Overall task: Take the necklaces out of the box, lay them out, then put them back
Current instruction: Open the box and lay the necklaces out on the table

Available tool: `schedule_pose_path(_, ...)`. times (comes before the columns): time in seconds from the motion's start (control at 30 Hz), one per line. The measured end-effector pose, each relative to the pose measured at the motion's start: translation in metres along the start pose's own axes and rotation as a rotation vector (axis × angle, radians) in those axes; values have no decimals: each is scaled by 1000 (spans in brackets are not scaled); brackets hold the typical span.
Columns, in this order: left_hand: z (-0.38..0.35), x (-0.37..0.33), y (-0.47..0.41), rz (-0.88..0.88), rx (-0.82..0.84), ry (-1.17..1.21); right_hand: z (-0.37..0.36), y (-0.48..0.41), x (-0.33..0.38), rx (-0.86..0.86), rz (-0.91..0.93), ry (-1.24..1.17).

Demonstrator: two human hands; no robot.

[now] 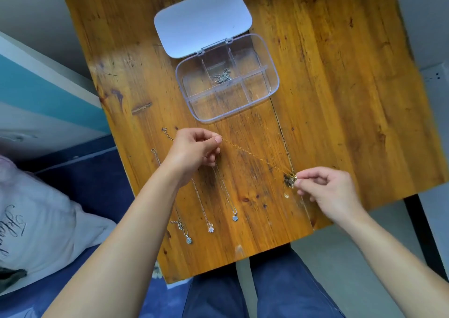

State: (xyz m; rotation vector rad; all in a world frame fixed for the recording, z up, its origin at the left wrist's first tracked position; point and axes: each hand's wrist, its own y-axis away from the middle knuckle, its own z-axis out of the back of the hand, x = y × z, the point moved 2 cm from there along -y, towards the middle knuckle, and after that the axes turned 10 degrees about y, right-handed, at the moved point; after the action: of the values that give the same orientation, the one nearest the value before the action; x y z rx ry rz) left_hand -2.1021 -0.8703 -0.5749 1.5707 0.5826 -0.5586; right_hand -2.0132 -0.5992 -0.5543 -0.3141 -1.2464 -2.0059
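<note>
A clear plastic compartment box (272, 84) stands open on the wooden table (340, 99), its white lid (202, 21) folded back. One silver necklace (222, 75) lies bunched in a middle compartment. A gold necklace (255, 153) is stretched taut between my hands: my left hand (194, 151) pinches one end of the chain, my right hand (325, 188) pinches the pendant end. Three necklaces lie in lines near the front edge, their pendants toward me: one with a round pendant (188, 240), one with a flower pendant (210, 227), one with a small round pendant (235, 218).
A pillow with script lettering (36, 220) lies on a blue bed cover at the left. My legs in blue trousers (267, 288) are under the table's front edge. A dark chair or table leg (420, 232) stands at the right.
</note>
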Motion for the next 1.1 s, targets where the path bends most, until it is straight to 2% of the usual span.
schedule_pose_path(0.07, -3, 1, -7, -109, -162, -138, -12, 6, -4, 34, 43, 115)
schedule_pose_path(0.17, -15, 3, -11, -262, -309, -389, -30, 17, -10, 71, 122, 247)
schedule_pose_path(0.27, -25, 2, -10, -393, -366, -606, -49, 29, -13, 86, 196, 406)
schedule_pose_path(0.4, -24, -1, -11, -535, -399, -705, -68, 36, -11, 76, 262, 550)
schedule_pose_path(0.5, -21, -2, -11, -576, -393, -711, -72, 38, -11, 38, 289, 637)
schedule_pose_path(0.7, -10, 9, 1, -553, -398, -665, -59, 43, -6, 96, 226, 704)
schedule_pose_path(0.83, 12, 20, 18, -484, -489, -398, -26, 20, 42, -80, 334, 475)
schedule_pose_path(0.93, 15, 14, 11, -374, -416, -204, -21, -18, 101, -191, 462, 423)
schedule_pose_path(1.0, 8, 10, 1, -302, -350, -154, -30, -48, 133, -185, 496, 496)
schedule_pose_path(1.1, -3, 8, -9, -239, -289, -132, -46, -85, 160, -173, 509, 746)
